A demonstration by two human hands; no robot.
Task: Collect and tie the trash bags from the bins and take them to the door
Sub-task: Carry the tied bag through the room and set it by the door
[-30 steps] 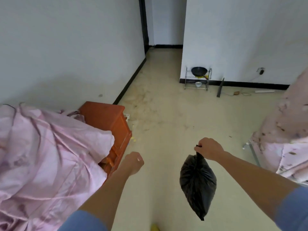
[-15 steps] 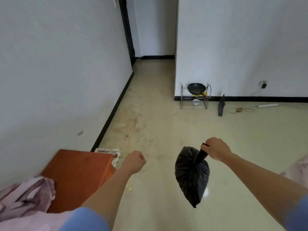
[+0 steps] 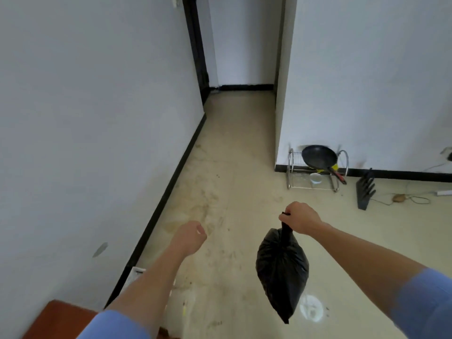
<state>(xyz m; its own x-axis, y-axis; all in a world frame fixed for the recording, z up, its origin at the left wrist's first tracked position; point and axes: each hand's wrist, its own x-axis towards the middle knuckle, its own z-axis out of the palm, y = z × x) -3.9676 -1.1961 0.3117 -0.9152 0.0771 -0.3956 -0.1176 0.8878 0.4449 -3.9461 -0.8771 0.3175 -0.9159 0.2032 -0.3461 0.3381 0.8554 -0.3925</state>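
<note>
Since a moment ago the view has moved forward: the pink bedding is gone from sight, only a corner of the orange cabinet (image 3: 58, 319) shows at the bottom left, and the hallway (image 3: 234, 113) ahead looks bigger. I see my right hand (image 3: 302, 221) out in front of me, closed tight in a fist around the twisted neck of the black trash bag (image 3: 281, 270). The neck comes up through my fingers (image 3: 286, 216), and a small black bit pokes out above them. The full part of the bag hangs straight down under my fist, up in the air and not touching the floor (image 3: 239, 192). Its pointed bottom end hangs just beside a round pale spot on the floor in the picture. My left hand (image 3: 192, 237) is held out too, curled into a loose fist, and it holds nothing that I can see. It is well apart from the bag. Blue sleeves show on both arms at the bottom of the view. Farther ahead on the right, a metal rack (image 3: 315, 177) stands against the white wall (image 3: 367, 81), with a black pan (image 3: 319, 157) leaning in it. A black slotted thing (image 3: 365, 189) stands near the rack.
</note>
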